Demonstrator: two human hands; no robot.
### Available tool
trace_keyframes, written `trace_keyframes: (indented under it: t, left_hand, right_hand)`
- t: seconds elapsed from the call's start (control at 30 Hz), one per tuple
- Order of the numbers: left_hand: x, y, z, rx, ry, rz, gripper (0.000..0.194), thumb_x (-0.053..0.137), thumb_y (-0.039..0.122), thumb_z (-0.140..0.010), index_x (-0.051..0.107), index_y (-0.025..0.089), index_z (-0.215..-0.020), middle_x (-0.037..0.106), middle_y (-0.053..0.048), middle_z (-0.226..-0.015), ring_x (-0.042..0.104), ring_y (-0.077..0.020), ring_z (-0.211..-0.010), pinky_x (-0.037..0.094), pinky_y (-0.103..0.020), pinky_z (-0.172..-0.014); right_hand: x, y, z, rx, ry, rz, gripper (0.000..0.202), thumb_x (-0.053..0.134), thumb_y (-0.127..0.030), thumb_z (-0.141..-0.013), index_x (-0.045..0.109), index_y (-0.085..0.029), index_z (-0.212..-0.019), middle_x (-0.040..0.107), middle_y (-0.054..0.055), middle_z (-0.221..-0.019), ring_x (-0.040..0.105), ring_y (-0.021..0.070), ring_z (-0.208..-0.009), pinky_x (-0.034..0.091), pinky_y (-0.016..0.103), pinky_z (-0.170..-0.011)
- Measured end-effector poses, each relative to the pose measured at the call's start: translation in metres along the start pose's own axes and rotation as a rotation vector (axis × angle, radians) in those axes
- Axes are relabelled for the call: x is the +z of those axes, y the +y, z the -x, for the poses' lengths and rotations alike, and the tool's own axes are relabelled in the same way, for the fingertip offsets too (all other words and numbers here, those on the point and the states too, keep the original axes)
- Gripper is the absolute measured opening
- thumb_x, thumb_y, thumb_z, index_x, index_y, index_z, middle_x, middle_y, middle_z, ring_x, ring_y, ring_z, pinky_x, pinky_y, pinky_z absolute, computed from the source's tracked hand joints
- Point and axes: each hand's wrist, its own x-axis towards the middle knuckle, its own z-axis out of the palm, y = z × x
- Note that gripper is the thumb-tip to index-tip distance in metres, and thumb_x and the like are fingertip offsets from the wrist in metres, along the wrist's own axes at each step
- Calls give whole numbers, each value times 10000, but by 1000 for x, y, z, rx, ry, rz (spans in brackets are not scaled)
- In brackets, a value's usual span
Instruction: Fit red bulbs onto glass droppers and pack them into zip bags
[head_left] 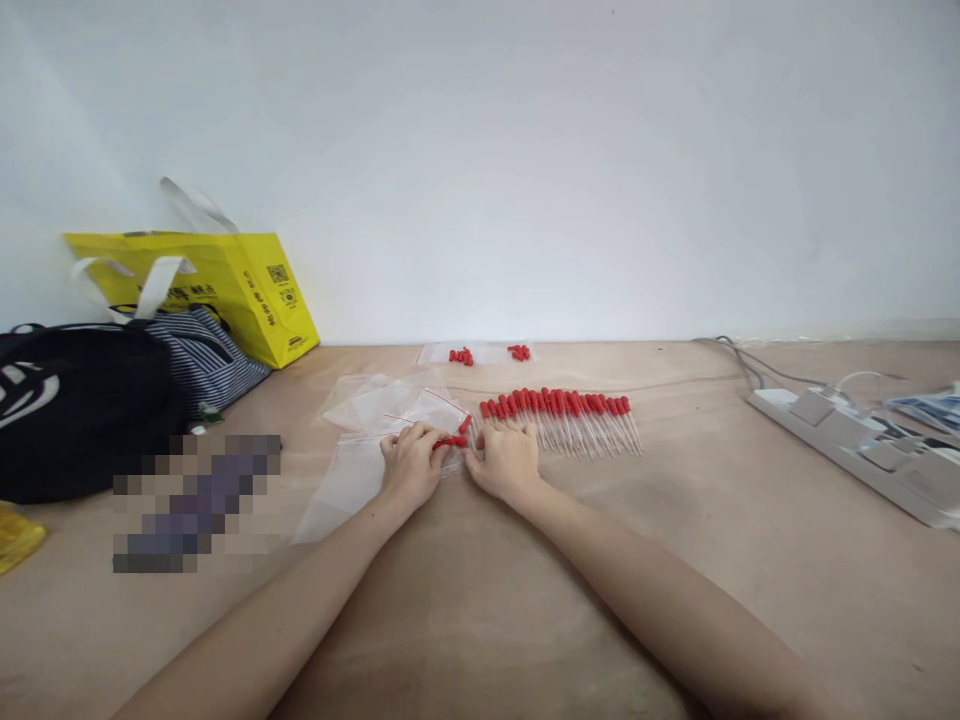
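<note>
Over some clear zip bags, my left hand (411,465) is closed around red-bulbed droppers (452,441), their bulbs pointing toward my other hand. Another red bulb (465,424) lies just beyond the fingertips. My right hand (506,460) is curled beside it, at the left end of a long row of clear droppers with red bulbs (559,402). Its fingertips are partly hidden, so what they grip does not show. Flat zip bags (345,485) are spread under and beyond my left hand.
At the back lie filled bags with red bulbs (461,356). A yellow shopping bag (259,300), a black bag (82,410) and a striped pouch (206,355) stand at the left, near a blurred-out object (199,510). A white power strip (840,450) with plugs and cables is at the right.
</note>
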Motion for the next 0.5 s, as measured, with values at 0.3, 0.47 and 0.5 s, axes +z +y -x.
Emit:
trace_keyframes:
  t: [0.3, 0.47, 0.5]
  left_hand:
    - [2, -3, -2, 107, 56, 253, 189, 432, 97, -739, 577, 187, -822, 583, -34, -882, 539, -181, -852, 413, -311, -739]
    - [3, -6, -1, 126, 106, 300, 175, 422, 108, -730, 547, 180, -829, 574, -37, -872, 544, -174, -833, 446, -294, -720]
    - [2, -5, -1, 137, 119, 316, 167, 427, 114, -729, 543, 181, -829, 574, -34, -864, 546, -171, -826, 450, -290, -715]
  right_hand:
    - [-3, -17, -8, 65, -197, 181, 253, 412, -249, -762, 614, -130, -856, 628, 146, -867, 524, 240, -872, 250, 383, -766]
    - [-7, -10, -2, 46, -137, 177, 263, 394, -250, -776, 584, -94, -867, 614, 162, -847, 521, 252, -844, 267, 374, -741]
    - [-9, -5, 3, 27, -97, 162, 263, 382, -253, -785, 571, -89, -862, 608, 161, -834, 518, 252, -835, 272, 374, -737]
